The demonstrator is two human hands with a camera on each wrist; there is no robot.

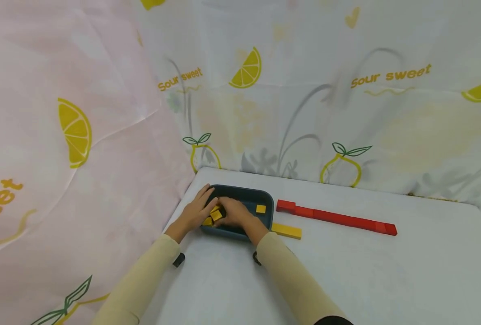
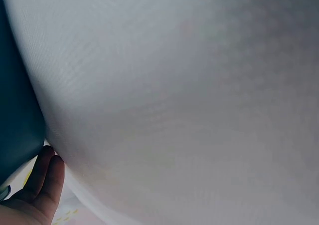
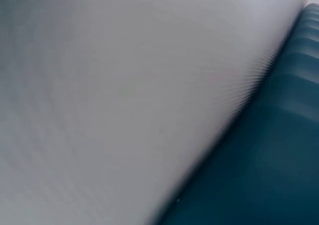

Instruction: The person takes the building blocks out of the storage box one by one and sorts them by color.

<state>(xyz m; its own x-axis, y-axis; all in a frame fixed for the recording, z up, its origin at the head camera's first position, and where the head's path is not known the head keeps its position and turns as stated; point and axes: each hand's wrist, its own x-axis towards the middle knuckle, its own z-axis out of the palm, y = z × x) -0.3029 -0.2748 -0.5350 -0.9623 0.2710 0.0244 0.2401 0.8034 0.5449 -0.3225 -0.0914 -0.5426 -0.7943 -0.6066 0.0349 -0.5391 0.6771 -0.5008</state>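
A dark blue-green plastic bin (image 1: 260, 192) sits on the white table. My left hand (image 1: 193, 214) rests along its left end, fingers mostly straight and thumb over the inside. Two of that hand's fingers (image 2: 52, 177) lie outside the bin wall (image 2: 17, 105) in the left wrist view. Inside the bin, my right hand (image 1: 236, 212) curls its fingers and thumb around small yellow blocks (image 1: 216, 215) at the left end; part of them is hidden behind it. In the right wrist view only the bin's outer wall (image 3: 259, 165) and the table appear, not the hand.
Another yellow block (image 1: 261, 209) lies in the right part of the bin. A yellow bar (image 1: 287, 231) lies just outside its right end. Farther right stretches a long row of red blocks (image 1: 338, 218). A lemon-print cloth (image 1: 289, 113) hangs behind and at left.
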